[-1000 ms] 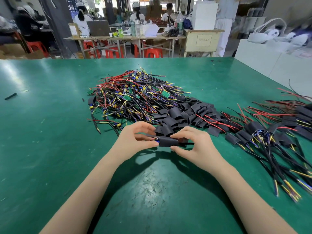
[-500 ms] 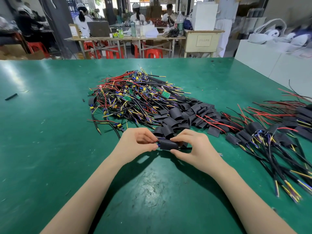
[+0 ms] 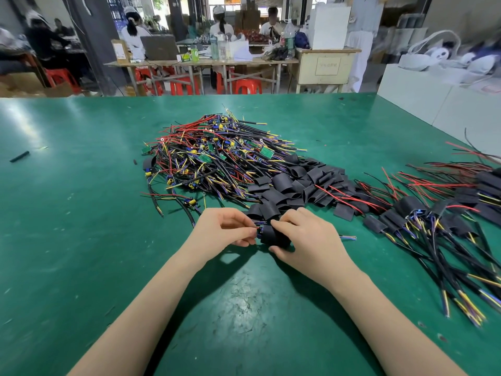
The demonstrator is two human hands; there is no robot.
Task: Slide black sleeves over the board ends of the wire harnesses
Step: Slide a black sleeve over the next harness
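Since a second ago our hands have crept up the desk (image 3: 81, 240) toward the loose pile, and the black sleeve (image 3: 272, 236) has slid further left, so less of the blue and red wire end shows between the two grips. Our left hand (image 3: 223, 230) pinches that wire end with thumb and fingertips curled tight. Our right hand (image 3: 306, 236) has its grip wrapped round the sleeve, thumb under and fingers over, just above the green top.

Right behind our knuckles sits the heap of empty black sleeves (image 3: 301, 183), the nearest ones almost touching the held one, so the view there is crowded. Past that is the big tangle of unsleeved harnesses (image 3: 214, 156) with little green boards poking out. Off to the right lies the finished batch (image 3: 433, 221), sleeves on, wire tails fanned toward us. A thin wire tail (image 3: 348, 237) pokes out beyond our right hand. One stray black piece (image 3: 19, 156) lies far left, well apart. No bins or trays; everything lies straight on the desk.
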